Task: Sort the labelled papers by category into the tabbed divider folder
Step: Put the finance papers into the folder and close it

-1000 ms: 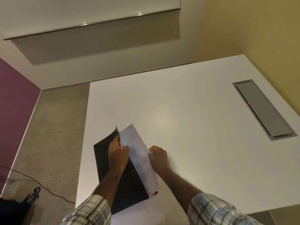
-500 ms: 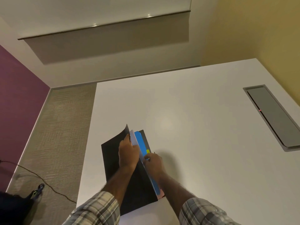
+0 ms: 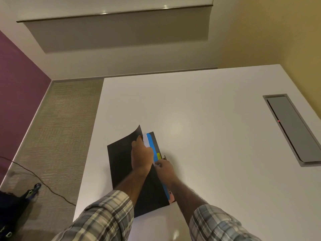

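Head view, one moment. I am watching the black folder point(image 3: 119, 162) lying on the white surface point(image 3: 208, 136), close to the near left corner. Its long axis is running away from the person, and its opening edge is facing right.

Left hand point(image 3: 141, 153): the grip is curling round the raised front cover, holding it tilted up and back to the left. I cannot tell whether the fingers are also catching the sheet behind it.

White paper point(image 3: 145, 140): only a narrow strip is showing, standing on edge just right of the left hand, between the lifted cover and the blue divider point(image 3: 150, 141). A yellow tab point(image 3: 158, 156) is sticking out beside the divider's right edge. A pink sheet point(image 3: 171, 199) is peeking out at the near corner.

Right hand point(image 3: 165, 168): it is sitting at the opening edge, just below the yellow tab. Its grip is closing as a pinch, thumb against fingertips, apparently on the blue divider's edge. The exact layer is too small to confirm.

Judgement: the paper is going in ahead of the blue divider. The next move turns on the sheet lying just left of the right hand's grip. That hand is the nearer one for pressing it flat along the folder's length.

A grey hatch point(image 3: 293, 129) is set into the surface, well apart on the right.
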Available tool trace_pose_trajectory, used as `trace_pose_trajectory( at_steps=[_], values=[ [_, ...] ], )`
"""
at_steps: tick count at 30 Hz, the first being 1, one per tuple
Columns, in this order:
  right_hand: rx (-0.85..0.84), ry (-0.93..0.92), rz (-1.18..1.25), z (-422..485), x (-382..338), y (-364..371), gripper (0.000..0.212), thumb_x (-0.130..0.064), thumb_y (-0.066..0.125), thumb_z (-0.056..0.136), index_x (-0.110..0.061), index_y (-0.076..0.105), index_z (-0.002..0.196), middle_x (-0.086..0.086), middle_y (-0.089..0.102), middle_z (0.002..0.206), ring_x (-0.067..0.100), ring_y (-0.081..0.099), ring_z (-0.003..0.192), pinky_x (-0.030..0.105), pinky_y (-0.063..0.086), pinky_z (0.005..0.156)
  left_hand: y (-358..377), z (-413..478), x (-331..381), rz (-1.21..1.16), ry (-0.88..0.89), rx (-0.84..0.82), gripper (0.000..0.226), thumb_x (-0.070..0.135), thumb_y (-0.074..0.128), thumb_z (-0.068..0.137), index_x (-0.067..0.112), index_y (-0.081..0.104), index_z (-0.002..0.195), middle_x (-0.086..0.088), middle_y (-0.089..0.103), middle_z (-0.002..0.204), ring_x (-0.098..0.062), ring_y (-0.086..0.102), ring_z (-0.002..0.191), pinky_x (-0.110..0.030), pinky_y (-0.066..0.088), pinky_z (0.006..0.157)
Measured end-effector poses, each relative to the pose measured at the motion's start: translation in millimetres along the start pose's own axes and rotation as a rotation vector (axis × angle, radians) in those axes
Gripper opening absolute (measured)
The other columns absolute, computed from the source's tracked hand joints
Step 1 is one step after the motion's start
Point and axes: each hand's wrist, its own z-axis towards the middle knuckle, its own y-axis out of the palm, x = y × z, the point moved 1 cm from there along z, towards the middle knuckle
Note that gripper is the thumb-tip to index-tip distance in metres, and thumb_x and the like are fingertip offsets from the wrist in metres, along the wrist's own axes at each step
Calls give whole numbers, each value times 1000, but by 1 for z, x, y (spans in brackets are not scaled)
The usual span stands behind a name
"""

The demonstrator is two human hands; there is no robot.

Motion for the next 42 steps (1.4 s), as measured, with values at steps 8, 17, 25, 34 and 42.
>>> trace_pose_trajectory(
  at_steps=[8,17,25,34,42],
  values=[
    [-32,103,67,-4,23,-14,17,-12,66,94,-17,75,108,-5,67,101,7,63,86,16,48,63,14,-3,5,-32,-14,3,41,8,61,95,6,53,134,-13,59,113,-28,68,101,-39,65,78],
    [32,100,27,-4,35,-23,14,-14,68,91,-14,75,103,-3,64,101,6,57,87,11,38,62,28,0,18,84,7,-85,69,22,64,96,9,31,155,-19,51,134,-32,62,117,-42,62,87],
    [173,72,-141,-19,46,-48,28,-20,58,99,-16,67,125,2,70,125,14,63,103,24,50,84,4,-15,-32,308,322,-134,73,46,59,97,18,29,157,-13,27,164,-32,23,153,-45,31,122],
    [16,-256,-375,-21,38,-40,59,-32,70,87,-32,35,134,-6,54,124,22,63,100,41,57,88,4,-40,-144,574,256,-212,94,82,-1,87,26,-1,163,-9,-9,170,-32,-9,156,-52,2,126],
    [-135,-390,-986,-11,42,-21,81,-55,38,103,-20,-3,163,3,-4,172,27,-2,159,52,6,127,22,-43,-157,602,244,-141,83,71,15,98,21,4,163,-12,-3,171,-35,-3,157,-57,9,125]
  ],
)
